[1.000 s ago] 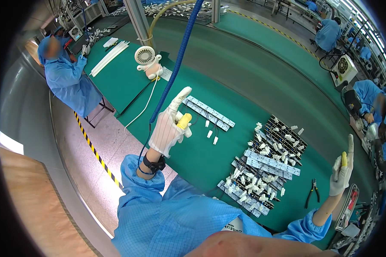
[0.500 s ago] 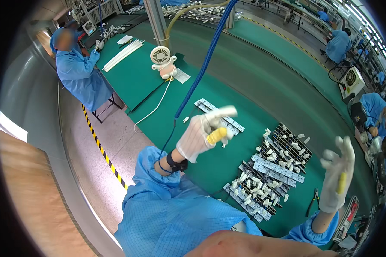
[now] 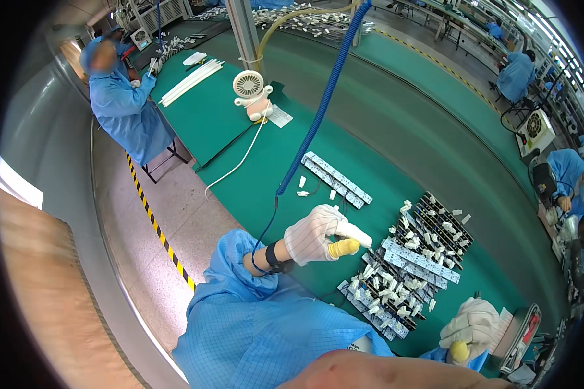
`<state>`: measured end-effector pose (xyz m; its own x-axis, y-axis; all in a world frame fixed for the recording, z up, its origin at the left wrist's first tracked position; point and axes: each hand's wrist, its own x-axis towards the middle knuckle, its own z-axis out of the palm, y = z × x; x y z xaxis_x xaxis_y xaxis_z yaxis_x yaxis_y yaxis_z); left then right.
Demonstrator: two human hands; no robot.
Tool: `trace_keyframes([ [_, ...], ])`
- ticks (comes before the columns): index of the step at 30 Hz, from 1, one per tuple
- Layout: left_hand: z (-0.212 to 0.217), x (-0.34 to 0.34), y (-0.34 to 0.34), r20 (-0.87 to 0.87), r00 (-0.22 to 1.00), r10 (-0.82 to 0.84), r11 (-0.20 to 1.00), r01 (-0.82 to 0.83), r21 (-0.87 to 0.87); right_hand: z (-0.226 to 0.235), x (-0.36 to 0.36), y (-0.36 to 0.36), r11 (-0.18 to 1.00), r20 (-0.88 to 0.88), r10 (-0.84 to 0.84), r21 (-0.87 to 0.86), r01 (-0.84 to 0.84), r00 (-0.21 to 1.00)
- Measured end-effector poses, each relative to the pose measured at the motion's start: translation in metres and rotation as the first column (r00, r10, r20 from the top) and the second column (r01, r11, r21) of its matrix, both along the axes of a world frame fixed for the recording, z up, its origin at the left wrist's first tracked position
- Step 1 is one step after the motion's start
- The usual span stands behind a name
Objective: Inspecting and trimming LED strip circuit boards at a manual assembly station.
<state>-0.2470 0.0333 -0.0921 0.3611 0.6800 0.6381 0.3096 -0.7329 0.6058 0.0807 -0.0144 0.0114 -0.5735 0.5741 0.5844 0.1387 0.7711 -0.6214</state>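
Note:
My left hand (image 3: 321, 236), in a striped white glove with a yellow cot on the thumb, is over the green mat left of a pile of circuit board strips (image 3: 402, 279). Its thumb and forefinger are pressed together; anything between them is too small to make out. White connectors on leads lie across the pile. Gloved as well, my right hand (image 3: 470, 329) is curled over the pliers (image 3: 477, 295) at the pile's near right; only a dark end of them shows beyond the fingers. Two pale board strips (image 3: 337, 179) lie farther back, with loose white connectors (image 3: 302, 181) beside them.
A blue coiled cord (image 3: 324, 97) hangs down to my left wristband. Behind stand a small fan (image 3: 248, 85) with a white cable and a metal post (image 3: 243, 32). White strips (image 3: 191, 82) lie near a co-worker (image 3: 120, 104) at far left. A tool tray (image 3: 522, 337) is at right.
My left hand has moved down and nearer, away from the two back strips. My right hand has come down from the air onto the pliers and curled over them.

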Motion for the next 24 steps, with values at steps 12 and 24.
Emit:
trace_keyframes([
  [12,-0.001,0.009,0.000,-0.077,0.997,-0.008,0.999,0.005,-0.034,-0.021,-0.008,0.006,0.999,0.078,-0.037,-0.035,0.040,0.996],
  [24,0.000,0.019,0.000,0.011,0.997,-0.075,0.995,0.075,-0.059,-0.044,-0.007,0.017,0.997,0.158,0.019,-0.074,-0.008,0.987],
])
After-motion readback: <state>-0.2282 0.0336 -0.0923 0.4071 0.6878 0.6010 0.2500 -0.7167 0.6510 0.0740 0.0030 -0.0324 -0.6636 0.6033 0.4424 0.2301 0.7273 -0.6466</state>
